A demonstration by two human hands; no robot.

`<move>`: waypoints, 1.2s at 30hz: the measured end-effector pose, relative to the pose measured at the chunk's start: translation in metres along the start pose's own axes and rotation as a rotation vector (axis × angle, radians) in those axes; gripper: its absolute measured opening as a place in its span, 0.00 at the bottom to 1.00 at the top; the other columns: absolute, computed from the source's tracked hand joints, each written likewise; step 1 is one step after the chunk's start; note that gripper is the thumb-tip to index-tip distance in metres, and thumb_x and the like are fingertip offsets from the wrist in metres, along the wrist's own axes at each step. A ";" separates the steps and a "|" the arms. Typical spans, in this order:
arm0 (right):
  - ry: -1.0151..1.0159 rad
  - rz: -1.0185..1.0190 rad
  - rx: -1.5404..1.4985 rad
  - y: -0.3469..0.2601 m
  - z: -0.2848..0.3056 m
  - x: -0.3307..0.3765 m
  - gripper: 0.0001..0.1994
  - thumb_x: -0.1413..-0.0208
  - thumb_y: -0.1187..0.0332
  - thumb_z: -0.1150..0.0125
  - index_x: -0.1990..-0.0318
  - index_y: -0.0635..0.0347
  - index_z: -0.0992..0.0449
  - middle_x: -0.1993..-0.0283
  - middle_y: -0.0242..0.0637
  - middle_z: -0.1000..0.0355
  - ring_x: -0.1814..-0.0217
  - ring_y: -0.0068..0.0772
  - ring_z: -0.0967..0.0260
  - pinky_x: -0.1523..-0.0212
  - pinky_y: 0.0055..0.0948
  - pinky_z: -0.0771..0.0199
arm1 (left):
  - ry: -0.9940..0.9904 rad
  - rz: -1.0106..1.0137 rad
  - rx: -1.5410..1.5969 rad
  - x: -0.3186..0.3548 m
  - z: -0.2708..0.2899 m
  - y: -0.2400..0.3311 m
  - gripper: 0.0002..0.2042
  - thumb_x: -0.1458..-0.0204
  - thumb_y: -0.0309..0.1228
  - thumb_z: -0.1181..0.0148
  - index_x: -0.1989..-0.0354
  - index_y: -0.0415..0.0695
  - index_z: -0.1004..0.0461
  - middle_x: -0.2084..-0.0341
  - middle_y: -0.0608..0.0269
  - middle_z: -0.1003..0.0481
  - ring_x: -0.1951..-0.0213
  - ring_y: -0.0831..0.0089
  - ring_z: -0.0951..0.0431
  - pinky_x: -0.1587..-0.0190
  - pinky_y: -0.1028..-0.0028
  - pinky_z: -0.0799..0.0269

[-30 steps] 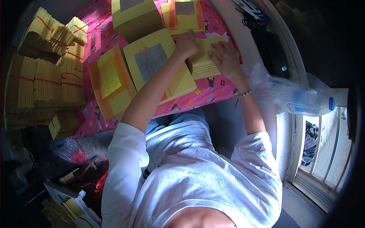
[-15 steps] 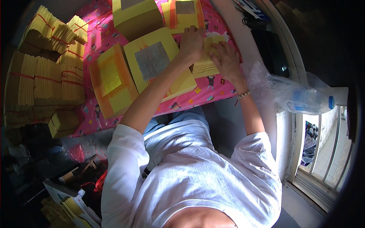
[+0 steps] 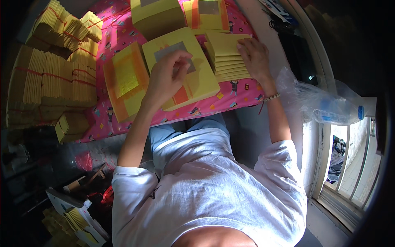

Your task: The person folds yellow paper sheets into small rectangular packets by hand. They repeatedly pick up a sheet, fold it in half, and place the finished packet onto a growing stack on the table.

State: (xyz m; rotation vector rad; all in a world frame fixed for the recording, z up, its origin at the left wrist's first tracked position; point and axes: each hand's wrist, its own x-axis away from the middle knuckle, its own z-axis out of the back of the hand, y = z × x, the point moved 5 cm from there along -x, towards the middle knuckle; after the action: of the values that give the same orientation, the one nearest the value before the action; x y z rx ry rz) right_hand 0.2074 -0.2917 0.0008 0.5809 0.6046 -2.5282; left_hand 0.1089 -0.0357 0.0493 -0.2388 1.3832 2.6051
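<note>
Here I see the fanned stack of yellow sheets point(image 3: 227, 57) on the pink counter point(image 3: 230, 96); my right hand point(image 3: 255, 57) lies flat on it, grasping nothing. Beside that stack, my left hand point(image 3: 168, 76) hovers loosely curled, empty, over the silver-centred yellow pile point(image 3: 185, 70).

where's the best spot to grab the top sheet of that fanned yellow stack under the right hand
Probably the top sheet's free left edge, approached from the left. The stack of yellow sheets is fanned so each lower sheet sticks out toward the person, and the right hand already presses the right side flat. The left hand hovers over the neighbouring yellow pad, nearest that edge.
</note>
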 end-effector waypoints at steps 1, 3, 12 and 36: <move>0.002 -0.002 -0.012 -0.001 0.003 -0.001 0.16 0.39 0.57 0.50 0.55 0.58 0.24 0.54 0.41 0.30 0.47 0.44 0.34 0.41 0.45 0.46 | -0.008 0.025 0.014 0.009 0.004 0.001 0.09 0.48 0.23 0.43 0.57 0.42 0.26 0.68 0.58 0.23 0.62 0.69 0.22 0.57 0.71 0.28; 0.008 -0.003 -0.033 -0.004 0.011 -0.004 0.15 0.39 0.58 0.50 0.55 0.59 0.24 0.54 0.42 0.29 0.47 0.45 0.34 0.41 0.45 0.45 | -0.022 0.072 0.046 0.025 0.009 0.003 0.09 0.49 0.23 0.43 0.59 0.41 0.27 0.69 0.56 0.24 0.63 0.64 0.22 0.59 0.68 0.28; 0.029 0.125 -0.342 -0.059 0.051 -0.004 0.09 0.44 0.69 0.42 0.58 0.62 0.24 0.59 0.44 0.26 0.55 0.47 0.29 0.52 0.38 0.31 | -0.004 -0.027 -0.115 0.072 0.020 0.012 0.14 0.55 0.25 0.34 0.59 0.42 0.27 0.67 0.58 0.27 0.62 0.61 0.27 0.59 0.65 0.32; -0.395 0.310 -0.540 -0.135 0.018 0.019 0.05 0.55 0.69 0.32 0.70 0.58 0.18 0.66 0.37 0.28 0.62 0.38 0.30 0.62 0.35 0.29 | 0.074 0.097 -0.040 0.085 0.018 -0.015 0.04 0.56 0.24 0.33 0.73 0.38 0.22 0.73 0.62 0.27 0.70 0.72 0.26 0.68 0.75 0.31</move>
State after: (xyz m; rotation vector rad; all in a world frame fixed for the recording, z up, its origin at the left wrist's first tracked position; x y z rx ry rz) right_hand 0.1151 -0.2006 0.0476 -0.0235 0.9141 -1.9879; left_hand 0.0290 -0.0056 0.0280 -0.2829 1.4003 2.7308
